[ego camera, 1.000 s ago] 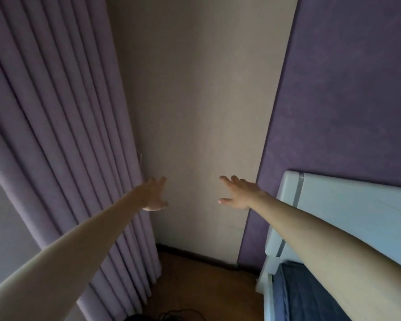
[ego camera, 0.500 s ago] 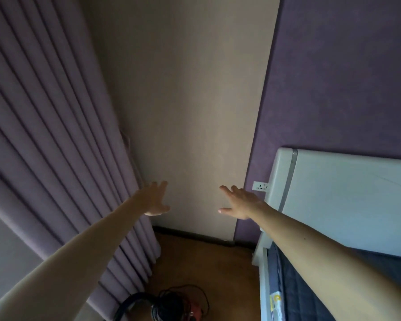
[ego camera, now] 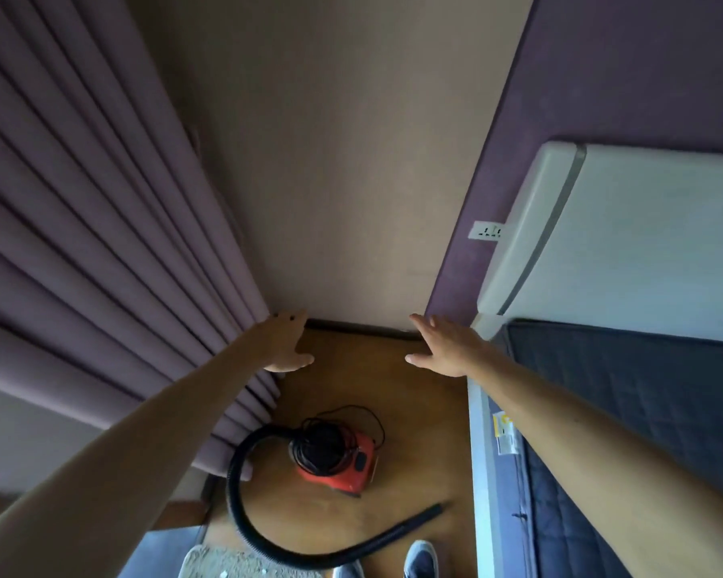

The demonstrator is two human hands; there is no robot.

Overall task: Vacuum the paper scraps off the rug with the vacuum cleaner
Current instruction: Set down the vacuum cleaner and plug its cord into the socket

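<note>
Reaching out ahead, the left hand (ego camera: 287, 342) and right hand (ego camera: 443, 346) both show straight, spread fingers, palms down, holding nothing. They hang apart from each other over the bare wooden floor (ego camera: 418, 431). The left one is just in front of the purple curtain (ego camera: 101, 244), the right one near the corner of the dark quilted mattress (ego camera: 627, 394).

The red vacuum cleaner (ego camera: 343, 460) sits on the floor at 6 o'clock from the hands, well below them and roughly between the forearms. Its black cord (ego camera: 318, 446) is coiled on top, which suggests it is parked and unplugged. A wall socket (ego camera: 485, 232) shows at 1 o'clock, beside the headboard.

The black hose (ego camera: 397, 533) leaves the canister at its 9 o'clock side, loops down and ends loose at 5 o'clock, close to a grey shoe (ego camera: 420, 559).

At the 6 o'clock edge of the view lies the rug (ego camera: 209, 561), with pale flecks that look like paper scraps (ego camera: 263, 571). Cleaning has likely not begun; neither hand touches the machine.
</note>
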